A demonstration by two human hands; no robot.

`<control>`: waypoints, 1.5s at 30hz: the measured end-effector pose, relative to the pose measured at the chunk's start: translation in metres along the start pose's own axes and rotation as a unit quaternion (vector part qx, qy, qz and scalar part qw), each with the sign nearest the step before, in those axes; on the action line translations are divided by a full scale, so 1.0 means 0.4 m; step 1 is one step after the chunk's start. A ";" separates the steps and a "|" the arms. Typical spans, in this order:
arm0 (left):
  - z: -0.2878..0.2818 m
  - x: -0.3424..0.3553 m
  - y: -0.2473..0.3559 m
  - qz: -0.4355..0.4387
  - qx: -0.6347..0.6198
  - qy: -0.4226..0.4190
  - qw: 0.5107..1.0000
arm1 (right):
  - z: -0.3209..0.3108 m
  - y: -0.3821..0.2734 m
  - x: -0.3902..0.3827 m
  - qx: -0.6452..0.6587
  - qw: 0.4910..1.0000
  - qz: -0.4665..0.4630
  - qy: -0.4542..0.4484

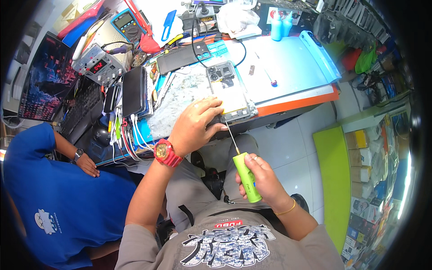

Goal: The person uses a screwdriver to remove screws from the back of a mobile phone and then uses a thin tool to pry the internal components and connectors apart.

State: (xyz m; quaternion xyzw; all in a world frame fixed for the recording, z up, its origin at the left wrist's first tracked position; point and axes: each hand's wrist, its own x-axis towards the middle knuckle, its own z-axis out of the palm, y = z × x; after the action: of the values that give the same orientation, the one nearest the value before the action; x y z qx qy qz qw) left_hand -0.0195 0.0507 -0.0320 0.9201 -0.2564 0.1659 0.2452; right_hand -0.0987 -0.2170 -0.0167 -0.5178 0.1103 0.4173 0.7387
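At the table's near edge [265, 120], my half-open left hand [194, 122] touched a phone [234, 100]. My right hand [266, 181] gripped a screwdriver [244, 173].

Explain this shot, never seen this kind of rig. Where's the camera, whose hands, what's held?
There is no robot here: one person works with two bare hands. The single picture comes from a wide fisheye camera worn on that person's head, looking down, so straight edges bend near the rim. Picture left is the person's left.

The right hand grips a green screwdriver, its thin shaft pointing at the lower edge of an opened phone. I can't tell whether the tip touches. The left hand has its fingers at the phone's lower left.

On the bench are a stained grey mat, a multimeter and two light-blue bottles. Someone else, in a blue shirt, is at left.
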 end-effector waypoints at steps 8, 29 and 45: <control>0.003 0.007 0.001 0.009 0.020 0.013 1.000 | -0.055 -0.071 -0.015 -0.123 0.992 0.007 0.020; -0.015 0.031 -0.059 0.040 -0.024 -0.012 0.999 | 0.006 -0.060 -0.013 -0.007 0.998 0.059 -0.001; -0.025 0.057 -0.084 0.085 -0.027 -0.028 0.996 | 0.022 0.014 0.010 0.079 0.996 0.029 -0.004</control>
State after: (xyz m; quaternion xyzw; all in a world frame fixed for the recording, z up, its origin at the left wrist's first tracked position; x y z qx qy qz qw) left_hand 0.0159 0.0721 -0.0262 0.8923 -0.3451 0.1534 0.2476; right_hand -0.1026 -0.2069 -0.0193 -0.4529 0.1551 0.4302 0.7654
